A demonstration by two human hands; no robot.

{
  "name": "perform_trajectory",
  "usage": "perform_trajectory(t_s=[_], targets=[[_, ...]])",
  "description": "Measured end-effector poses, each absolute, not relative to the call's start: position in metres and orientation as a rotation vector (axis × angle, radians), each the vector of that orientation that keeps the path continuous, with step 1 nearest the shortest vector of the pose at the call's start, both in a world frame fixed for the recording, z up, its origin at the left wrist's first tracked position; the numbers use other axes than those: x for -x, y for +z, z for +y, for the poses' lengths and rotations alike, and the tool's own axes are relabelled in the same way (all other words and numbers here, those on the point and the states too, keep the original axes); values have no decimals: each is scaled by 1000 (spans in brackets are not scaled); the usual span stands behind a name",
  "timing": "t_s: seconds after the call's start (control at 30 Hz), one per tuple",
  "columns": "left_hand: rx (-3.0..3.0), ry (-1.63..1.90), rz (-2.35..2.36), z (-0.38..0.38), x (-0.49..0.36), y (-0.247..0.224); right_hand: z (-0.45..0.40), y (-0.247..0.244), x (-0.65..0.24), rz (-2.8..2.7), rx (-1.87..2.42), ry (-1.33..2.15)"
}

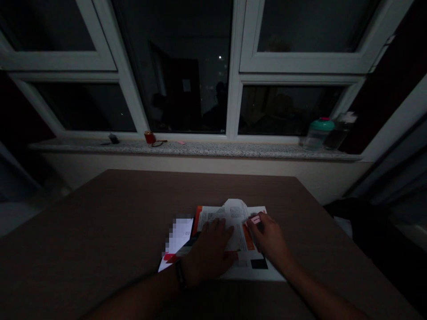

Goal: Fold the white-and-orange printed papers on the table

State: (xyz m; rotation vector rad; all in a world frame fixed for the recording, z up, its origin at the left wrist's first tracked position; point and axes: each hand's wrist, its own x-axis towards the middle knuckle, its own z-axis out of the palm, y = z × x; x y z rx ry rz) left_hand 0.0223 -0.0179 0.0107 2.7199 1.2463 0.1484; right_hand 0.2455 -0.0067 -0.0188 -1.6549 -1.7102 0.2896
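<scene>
A printed leaflet (238,249) with orange and black blocks is spread open on a brown tabletop (100,222), just right of the table's middle and near its edge closest to the camera. A folded paper flap (235,213) is raised at its far side. The left hand (208,253) is pressed flat and open on the pages, fingers spread slightly and nothing gripped; a dark wristband (180,274) is worn on that wrist. The right hand (268,238) is curled nearly closed at the leaflet's far right corner, and a small pink tab (255,219) appears pinched at its fingertips, though the exact hold is partly hidden by the dim light.

A white sheet (178,240), partly pixelated, is overlapped by the leaflet on the left, and a red tab (169,257) is seen at its lower edge. Beyond the table, a granite windowsill (196,149) is set beneath a white-framed window (235,66). On it, a red cup (150,137) and a pink scrap (181,142) are placed apart, while 2 bottles, 1 teal-lidded (316,135) and 1 clear (338,133), stand side by side at the right.
</scene>
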Motion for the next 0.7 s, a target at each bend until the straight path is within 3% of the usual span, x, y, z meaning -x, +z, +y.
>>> perform_trajectory(t_s=[0.43, 0.7], targets=[[-2765, 180, 1203, -17, -20, 5, -12, -14, -244, -1592, 1462, 575], [-2730, 154, 1187, -16, -20, 8, -16, -11, -246, -1515, 1329, 489]])
